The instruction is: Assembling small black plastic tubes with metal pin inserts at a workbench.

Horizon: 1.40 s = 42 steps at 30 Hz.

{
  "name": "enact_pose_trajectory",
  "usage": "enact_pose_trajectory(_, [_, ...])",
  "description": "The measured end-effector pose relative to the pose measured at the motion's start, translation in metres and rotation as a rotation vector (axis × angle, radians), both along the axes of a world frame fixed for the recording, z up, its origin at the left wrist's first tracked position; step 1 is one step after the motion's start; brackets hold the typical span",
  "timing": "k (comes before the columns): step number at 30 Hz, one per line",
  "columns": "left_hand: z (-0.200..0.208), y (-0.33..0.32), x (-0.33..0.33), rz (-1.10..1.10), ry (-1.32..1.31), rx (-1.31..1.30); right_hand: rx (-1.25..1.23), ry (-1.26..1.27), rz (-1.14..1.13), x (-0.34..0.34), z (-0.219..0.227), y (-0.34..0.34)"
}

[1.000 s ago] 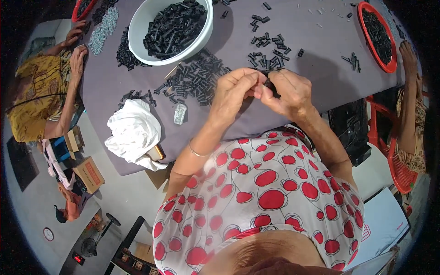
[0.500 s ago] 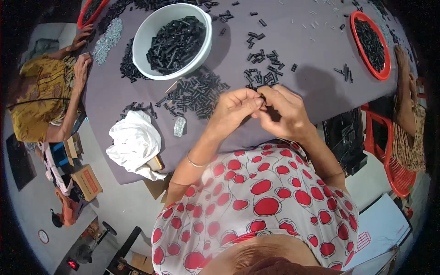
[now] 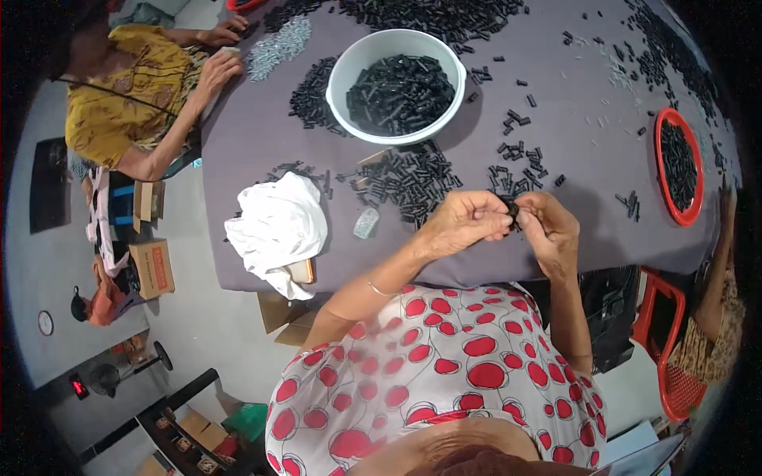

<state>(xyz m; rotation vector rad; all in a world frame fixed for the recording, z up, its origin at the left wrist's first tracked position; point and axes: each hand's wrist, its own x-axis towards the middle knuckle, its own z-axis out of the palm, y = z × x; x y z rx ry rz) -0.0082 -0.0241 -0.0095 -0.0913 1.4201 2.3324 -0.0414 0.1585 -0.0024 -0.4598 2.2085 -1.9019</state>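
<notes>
Over the near part of the table, my left hand [image 3: 464, 224] pinches a small black plastic piece [image 3: 512, 211] between thumb and fingertips. My right hand [image 3: 556, 236] meets it from the other side, its thumb and forefinger closed on the same piece. Fingers cover most of the piece, so its exact shape is hard to make out. Just beyond my hands lie loose clusters of black pieces [image 3: 520, 163]. Left of them is a denser pile of black pieces [image 3: 409, 181]. Behind that pile stands a white bowl [image 3: 335, 99], heaped with more black parts.
A white cloth [image 3: 282, 214] lies bunched at the table's near left, beside a small clear packet [image 3: 366, 223]. Small clear parts [image 3: 278, 49] are heaped near a person in yellow [image 3: 119, 103]. At right is a red tray [image 3: 693, 208] of black parts, with another person's arm [image 3: 718, 270] below.
The whole view has shifted, so the table things appear further right and mostly lower. My hands are still together, with their fingertips slightly further apart and the black piece showing between them.
</notes>
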Motion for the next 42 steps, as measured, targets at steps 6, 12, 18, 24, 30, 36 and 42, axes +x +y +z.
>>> enact_pose_trajectory(6, [0.033, -0.014, -0.004, 0.574, 0.493, -0.624, 0.049, 0.052, -0.06, -0.005, 0.004, 0.002])
enact_pose_trajectory(12, [0.054, -0.064, -0.012, 0.911, 0.733, -1.43, 0.128, 0.189, -0.066, -0.008, 0.008, 0.003])
enact_pose_trajectory(18, [0.041, -0.089, -0.026, 0.884, 0.717, -1.675, 0.223, 0.308, -0.079, -0.007, 0.012, 0.006])
enact_pose_trajectory(24, [0.039, -0.09, -0.028, 0.89, 0.805, -1.683, 0.335, 0.389, -0.115, -0.014, 0.012, 0.012])
enact_pose_trajectory(30, [0.038, -0.046, -0.012, 0.804, 0.905, -1.319, 0.368, 0.375, -0.152, -0.021, 0.005, 0.019])
enact_pose_trajectory(36, [0.024, 0.002, 0.006, 0.156, 0.516, -0.755, 0.372, 0.442, -0.164, -0.022, 0.002, 0.022])
enact_pose_trajectory(42, [0.007, 0.01, 0.006, 0.111, 0.519, -0.705, 0.423, 0.507, -0.142, -0.025, -0.007, 0.022])
